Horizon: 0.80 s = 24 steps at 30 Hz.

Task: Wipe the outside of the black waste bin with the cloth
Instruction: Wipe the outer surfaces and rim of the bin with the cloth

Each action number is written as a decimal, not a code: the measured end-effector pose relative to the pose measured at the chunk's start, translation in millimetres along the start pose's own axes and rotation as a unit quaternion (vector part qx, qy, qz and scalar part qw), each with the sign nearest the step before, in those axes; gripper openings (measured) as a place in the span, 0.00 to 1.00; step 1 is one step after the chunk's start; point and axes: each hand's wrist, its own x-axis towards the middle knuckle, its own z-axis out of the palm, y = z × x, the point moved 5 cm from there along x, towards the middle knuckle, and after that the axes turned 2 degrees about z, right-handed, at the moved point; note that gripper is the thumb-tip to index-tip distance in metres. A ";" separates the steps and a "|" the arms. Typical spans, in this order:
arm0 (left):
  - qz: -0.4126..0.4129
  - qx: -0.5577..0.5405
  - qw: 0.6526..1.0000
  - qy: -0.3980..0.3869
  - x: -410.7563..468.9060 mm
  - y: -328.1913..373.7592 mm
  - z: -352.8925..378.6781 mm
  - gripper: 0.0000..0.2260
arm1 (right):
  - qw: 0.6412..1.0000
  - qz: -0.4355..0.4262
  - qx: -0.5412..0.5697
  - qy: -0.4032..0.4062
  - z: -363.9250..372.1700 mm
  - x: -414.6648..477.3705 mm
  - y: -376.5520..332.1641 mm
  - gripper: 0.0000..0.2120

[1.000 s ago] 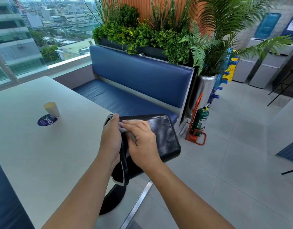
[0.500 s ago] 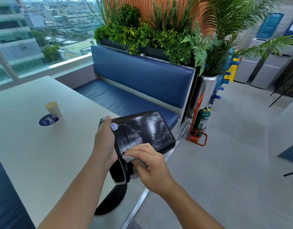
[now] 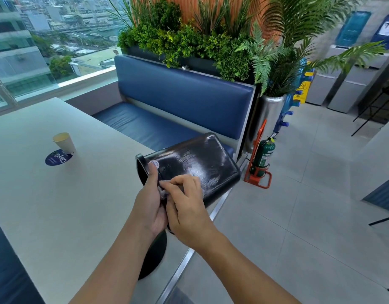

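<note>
Off the tabletop's point(image 3: 57, 205) edge, left hand point(image 3: 148, 200) grips the bin point(image 3: 202, 163) by its rim, right hand point(image 3: 188, 210) pinches the cloth point(image 3: 162, 190) on its streaked upper side; other sides probably remain unwiped.

Blue sticker point(image 3: 57, 158) on the counter point(image 3: 57, 205) reads "ClayGo", upside down from here. White sticker point(image 3: 154, 164) on the bin point(image 3: 200, 163): print too blurred. Yellow sign point(image 3: 303, 86) shows a warning triangle, wording unreadable. Extinguisher point(image 3: 264, 154) label illegible
</note>
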 end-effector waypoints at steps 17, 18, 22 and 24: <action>0.059 -0.037 0.997 0.046 -1.2 8.3 -12.8 0.27 | 0.986 0.015 -0.129 0.101 -81.3 38.5 97.9 0.07; 0.062 -0.033 0.996 0.052 -1.6 7.3 -15.1 0.27 | 0.986 0.032 -0.125 0.109 -85.7 40.6 103.8 0.08; 0.077 -0.003 0.995 0.071 -4.9 8.2 -15.1 0.25 | 0.977 0.055 -0.084 0.187 -102.9 43.4 84.1 0.08; 0.089 0.011 0.994 0.070 -3.1 8.4 -9.3 0.25 | 0.981 -0.018 -0.057 0.182 -91.2 42.2 40.3 0.10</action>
